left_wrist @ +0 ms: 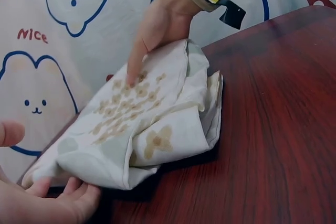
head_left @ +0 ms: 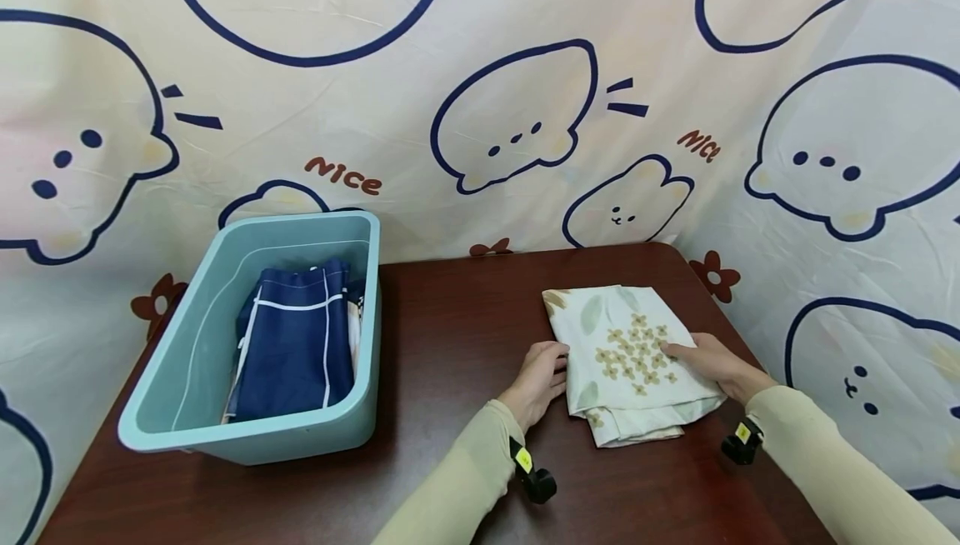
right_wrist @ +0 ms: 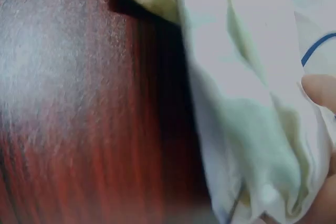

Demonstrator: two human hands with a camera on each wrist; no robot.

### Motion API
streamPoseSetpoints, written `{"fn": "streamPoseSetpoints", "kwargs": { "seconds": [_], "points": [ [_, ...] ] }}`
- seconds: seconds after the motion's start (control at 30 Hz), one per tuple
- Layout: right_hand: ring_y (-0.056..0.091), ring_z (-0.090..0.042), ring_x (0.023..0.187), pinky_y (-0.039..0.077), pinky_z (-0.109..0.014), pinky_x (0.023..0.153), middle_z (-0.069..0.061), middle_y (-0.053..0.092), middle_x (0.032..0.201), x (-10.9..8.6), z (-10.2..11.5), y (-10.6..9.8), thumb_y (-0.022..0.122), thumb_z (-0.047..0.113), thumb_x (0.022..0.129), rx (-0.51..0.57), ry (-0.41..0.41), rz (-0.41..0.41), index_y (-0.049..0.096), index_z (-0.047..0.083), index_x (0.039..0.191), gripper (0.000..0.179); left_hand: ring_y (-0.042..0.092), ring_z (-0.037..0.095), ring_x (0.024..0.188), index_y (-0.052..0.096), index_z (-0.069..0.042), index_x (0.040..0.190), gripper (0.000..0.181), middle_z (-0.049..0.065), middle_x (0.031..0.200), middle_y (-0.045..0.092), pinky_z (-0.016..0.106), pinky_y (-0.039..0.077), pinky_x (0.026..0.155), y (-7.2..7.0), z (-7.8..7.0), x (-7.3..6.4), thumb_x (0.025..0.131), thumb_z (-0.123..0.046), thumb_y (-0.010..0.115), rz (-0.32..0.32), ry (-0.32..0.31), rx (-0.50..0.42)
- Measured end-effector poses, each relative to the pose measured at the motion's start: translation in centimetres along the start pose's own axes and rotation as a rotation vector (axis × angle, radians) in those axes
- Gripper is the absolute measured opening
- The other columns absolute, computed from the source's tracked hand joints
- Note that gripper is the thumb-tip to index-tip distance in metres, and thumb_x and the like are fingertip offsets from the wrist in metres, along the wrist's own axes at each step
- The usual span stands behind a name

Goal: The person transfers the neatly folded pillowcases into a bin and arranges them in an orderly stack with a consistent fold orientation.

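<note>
A folded white cloth (head_left: 630, 362) with tan flowers and pale green leaves lies on the right part of the table, its layers loose along the near edge. My left hand (head_left: 534, 382) is at the cloth's left side. In the left wrist view its fingertips (left_wrist: 79, 190) reach under that edge, while the thumb stays apart from the fabric. On the opposite side my right hand (head_left: 712, 362) grips the cloth, thumb on top and the other fingers hidden underneath. The right wrist view shows the folded layers (right_wrist: 252, 108) bunched against the right hand's fingers.
A light blue plastic bin (head_left: 367, 412) stands on the left of the dark red-brown table (head_left: 450, 312). Inside it lies a folded navy cloth (head_left: 296, 353) with white lines, over other fabric. A printed curtain (head_left: 510, 28) hangs behind and to both sides.
</note>
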State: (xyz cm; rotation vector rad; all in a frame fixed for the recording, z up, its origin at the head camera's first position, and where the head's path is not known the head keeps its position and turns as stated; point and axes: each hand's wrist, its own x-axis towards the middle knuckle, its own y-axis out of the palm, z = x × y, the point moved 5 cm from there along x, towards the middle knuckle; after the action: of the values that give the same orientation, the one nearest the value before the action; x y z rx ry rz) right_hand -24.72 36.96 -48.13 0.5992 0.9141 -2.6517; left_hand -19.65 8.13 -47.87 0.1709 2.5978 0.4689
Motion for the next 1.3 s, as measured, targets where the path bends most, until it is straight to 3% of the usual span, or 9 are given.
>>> {"fn": "streamPoseSetpoints", "kwargs": {
  "seconds": [0.07,0.37,0.53,0.6,0.7,0.83,0.93,1.13,1.3],
  "points": [
    [0.066,-0.017,0.074,0.056,-0.036,0.071,-0.002,0.069,0.089,-0.3,0.8,0.2,0.054,0.046,0.103,0.015,-0.032,-0.013,0.054,-0.003,0.130,0.055,0.053,0.038,0.126,0.040,-0.003,0.143,0.048,0.026,0.142,0.043,0.048,0.045,0.106,-0.1,0.0,0.0,0.102,-0.025,0.052,0.001,-0.003,-0.018],
    [0.069,-0.024,0.091,0.057,-0.039,0.078,-0.013,0.066,0.112,-0.8,1.7,0.3,0.054,0.049,0.102,0.063,-0.016,-0.013,0.024,-0.004,0.153,0.079,0.051,0.027,0.108,0.040,-0.004,0.140,0.047,0.021,0.131,0.044,0.038,0.046,0.093,-0.2,0.3,0.0,0.100,-0.025,0.054,-0.006,0.000,-0.019],
    [0.041,-0.048,0.135,0.046,-0.054,0.101,-0.037,0.023,0.155,-0.7,0.8,0.6,0.051,0.059,0.100,0.030,0.035,0.047,-0.004,-0.008,0.158,0.104,0.052,0.025,0.107,0.039,-0.004,0.142,0.049,0.021,0.135,0.046,0.035,0.045,0.090,-0.5,0.5,0.1,0.100,-0.025,0.054,-0.011,0.008,-0.004],
    [0.046,-0.045,0.132,0.047,-0.051,0.100,-0.036,0.031,0.150,-0.6,0.6,0.8,0.051,0.059,0.100,0.052,0.055,0.067,0.007,-0.009,0.157,0.100,0.053,0.025,0.108,0.039,-0.005,0.142,0.049,0.020,0.136,0.046,0.035,0.045,0.090,-0.6,0.4,0.2,0.100,-0.026,0.054,-0.009,0.007,0.000],
    [0.068,-0.029,0.101,0.056,-0.039,0.085,-0.020,0.065,0.114,-0.3,0.4,1.2,0.055,0.055,0.099,0.154,0.084,0.082,0.045,-0.008,0.137,0.075,0.054,0.028,0.113,0.037,-0.004,0.145,0.053,0.022,0.140,0.044,0.037,0.045,0.093,-0.6,0.4,0.2,0.100,-0.027,0.054,-0.004,-0.002,0.002],
    [0.072,-0.015,0.078,0.060,-0.033,0.075,-0.001,0.073,0.084,-0.1,0.4,1.6,0.058,0.051,0.099,0.275,0.091,0.127,0.065,0.005,0.107,0.046,0.052,0.033,0.123,0.024,-0.001,0.156,0.069,0.026,0.148,0.039,0.040,0.045,0.098,-0.7,0.7,0.1,0.100,-0.028,0.054,0.004,-0.018,0.010],
    [0.073,-0.015,0.081,0.060,-0.033,0.076,0.000,0.074,0.088,-0.2,0.4,1.8,0.059,0.049,0.100,0.302,0.085,0.157,0.066,0.008,0.106,0.042,0.052,0.030,0.118,0.021,0.000,0.158,0.072,0.025,0.147,0.041,0.037,0.046,0.094,-0.7,0.8,0.1,0.101,-0.029,0.054,0.019,-0.018,0.026],
    [0.074,-0.017,0.091,0.061,-0.035,0.081,-0.002,0.076,0.101,-0.9,0.8,2.4,0.059,0.045,0.100,0.342,0.044,0.214,0.059,0.005,0.126,0.048,0.057,0.022,0.100,0.048,-0.002,0.141,0.052,0.013,0.123,0.057,0.032,0.046,0.087,-0.5,0.7,0.2,0.100,-0.031,0.058,0.034,-0.026,0.096],
    [0.074,-0.017,0.098,0.060,-0.036,0.085,0.000,0.075,0.110,-1.6,1.6,2.9,0.057,0.042,0.103,0.398,-0.001,0.262,0.043,0.008,0.142,0.054,0.045,0.034,0.139,0.047,-0.003,0.144,0.058,0.015,0.147,0.050,0.049,0.036,0.117,-0.2,0.9,0.1,0.098,-0.035,0.062,0.054,-0.046,0.176]
  ]
}}
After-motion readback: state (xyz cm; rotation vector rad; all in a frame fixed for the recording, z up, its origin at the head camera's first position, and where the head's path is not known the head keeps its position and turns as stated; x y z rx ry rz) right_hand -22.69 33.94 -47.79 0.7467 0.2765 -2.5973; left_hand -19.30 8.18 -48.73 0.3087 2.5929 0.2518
